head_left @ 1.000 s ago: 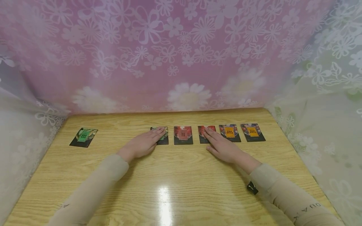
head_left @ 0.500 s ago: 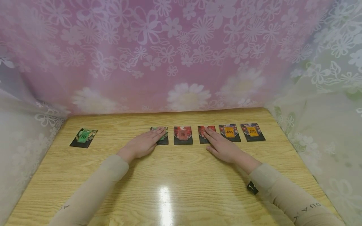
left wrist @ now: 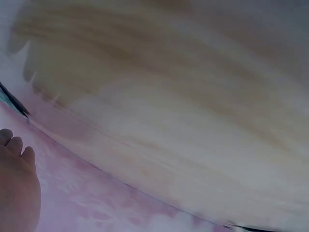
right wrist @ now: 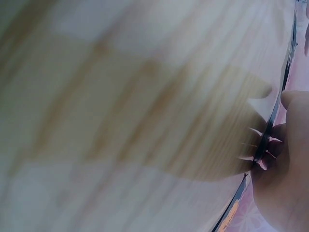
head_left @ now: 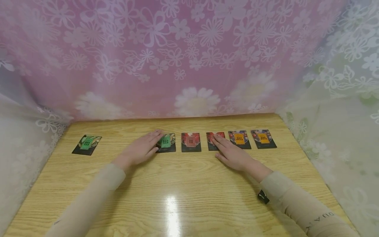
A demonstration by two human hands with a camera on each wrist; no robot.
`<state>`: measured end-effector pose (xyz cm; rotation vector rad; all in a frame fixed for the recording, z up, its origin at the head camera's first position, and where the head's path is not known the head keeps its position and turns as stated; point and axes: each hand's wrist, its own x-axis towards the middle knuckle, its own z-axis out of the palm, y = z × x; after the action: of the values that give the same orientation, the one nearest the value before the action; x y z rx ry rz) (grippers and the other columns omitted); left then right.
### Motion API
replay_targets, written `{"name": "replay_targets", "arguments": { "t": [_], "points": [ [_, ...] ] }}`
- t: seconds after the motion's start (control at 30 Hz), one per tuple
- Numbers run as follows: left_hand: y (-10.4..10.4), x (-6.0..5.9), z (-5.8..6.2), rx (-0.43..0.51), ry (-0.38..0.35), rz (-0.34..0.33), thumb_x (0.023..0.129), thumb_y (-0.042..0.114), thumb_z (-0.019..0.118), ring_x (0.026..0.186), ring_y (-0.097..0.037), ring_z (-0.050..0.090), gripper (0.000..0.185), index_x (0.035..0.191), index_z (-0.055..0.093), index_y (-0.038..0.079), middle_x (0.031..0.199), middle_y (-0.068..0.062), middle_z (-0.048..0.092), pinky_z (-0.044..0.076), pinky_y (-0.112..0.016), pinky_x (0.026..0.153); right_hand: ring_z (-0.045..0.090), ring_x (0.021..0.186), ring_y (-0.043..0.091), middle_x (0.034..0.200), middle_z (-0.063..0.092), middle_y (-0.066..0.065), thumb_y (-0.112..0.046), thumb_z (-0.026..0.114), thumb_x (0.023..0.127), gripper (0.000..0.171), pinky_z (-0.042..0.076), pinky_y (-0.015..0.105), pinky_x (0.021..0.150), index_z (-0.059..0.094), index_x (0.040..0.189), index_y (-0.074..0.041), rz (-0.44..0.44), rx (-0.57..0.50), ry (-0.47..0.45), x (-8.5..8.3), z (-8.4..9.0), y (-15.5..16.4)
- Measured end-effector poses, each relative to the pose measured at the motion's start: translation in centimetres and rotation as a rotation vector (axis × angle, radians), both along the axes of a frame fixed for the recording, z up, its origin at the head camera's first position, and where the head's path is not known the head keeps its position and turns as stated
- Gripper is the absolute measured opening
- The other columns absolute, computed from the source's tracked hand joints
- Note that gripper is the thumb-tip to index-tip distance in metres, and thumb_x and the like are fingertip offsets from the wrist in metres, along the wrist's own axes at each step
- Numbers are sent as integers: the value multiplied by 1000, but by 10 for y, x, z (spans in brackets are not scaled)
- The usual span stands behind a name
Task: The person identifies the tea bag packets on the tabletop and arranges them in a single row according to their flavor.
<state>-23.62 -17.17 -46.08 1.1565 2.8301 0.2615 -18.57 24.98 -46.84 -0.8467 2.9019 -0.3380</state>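
My left hand (head_left: 139, 149) lies flat with straight fingers at the left edge of a small black packet with a green label (head_left: 166, 141). Its fingertips overlap the packet's upper left corner; whether they press on it I cannot tell. To the right lies a red-labelled packet (head_left: 190, 142). My right hand (head_left: 234, 154) rests its extended fingers on a second red packet (head_left: 210, 144), covering much of it. In the left wrist view only part of the left hand (left wrist: 18, 186) shows. The right wrist view has the right hand (right wrist: 280, 186) over a dark packet edge.
Two orange-labelled packets (head_left: 240, 139) lie to the right in the same row. Another green packet (head_left: 87, 144) sits tilted at the far left. A small black object (head_left: 263, 197) is by the right sleeve. A pink floral curtain (head_left: 189, 65) hangs behind the wooden table (head_left: 142, 204).
My left hand has shifted left, uncovering most of the green packet. The right hand stays on the red packet, and the packets keep their places.
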Motion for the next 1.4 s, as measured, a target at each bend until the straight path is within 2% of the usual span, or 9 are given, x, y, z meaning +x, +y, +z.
{"name": "replay_targets", "arguments": {
  "t": [0.1,0.3,0.57,0.73,0.93,1.1,1.3,1.4],
  "points": [
    [-17,2,2,22,22,22,113,27,48,162,-43,28,63,166,30,-2,174,-22,28,26,-57,133,26,163,42,176,23,20,-30,53,113,66,32,61,130,30,166,0,0,5,-1,1,0,-1],
    [-57,3,-3,20,58,95,112,25,50,161,-45,28,62,165,32,-3,173,-25,28,26,-59,133,26,162,42,176,23,21,-30,54,113,66,32,61,130,30,166,1,-1,5,0,1,1,-1],
    [-109,11,-1,-19,22,213,113,29,50,159,-48,29,64,165,31,-2,172,-28,28,28,-64,129,25,163,41,177,21,20,-32,53,113,67,31,61,130,29,167,0,-9,7,-8,1,2,-1],
    [-132,19,2,-53,0,273,114,33,48,159,-49,29,65,166,30,-2,173,-28,27,27,-66,129,26,162,42,176,22,21,-31,53,113,66,32,61,130,30,166,0,-5,3,0,1,2,-2],
    [-162,24,-2,-88,-20,327,115,33,45,157,-52,29,65,165,28,-6,171,-31,27,28,-68,126,26,162,42,176,23,21,-30,54,112,67,32,61,130,30,166,0,-2,-10,-2,2,2,-1],
    [-185,27,-6,-76,9,363,115,28,47,153,-56,32,63,162,31,-11,166,-38,31,31,-69,123,26,162,42,176,22,21,-31,54,112,67,32,61,130,30,166,1,0,-5,-3,2,2,-1],
    [-214,27,-10,-57,-12,428,116,24,41,155,-59,23,63,161,24,-16,165,-43,23,25,-71,126,26,162,42,176,22,21,-31,55,112,68,32,61,130,29,166,1,0,1,0,2,2,-1],
    [-222,29,-10,-59,-20,460,115,21,42,155,-60,22,63,161,22,-18,165,-44,21,25,-72,125,25,163,41,177,20,20,-31,54,113,68,31,61,130,28,167,0,-4,2,-10,1,1,0]
  ]
}}
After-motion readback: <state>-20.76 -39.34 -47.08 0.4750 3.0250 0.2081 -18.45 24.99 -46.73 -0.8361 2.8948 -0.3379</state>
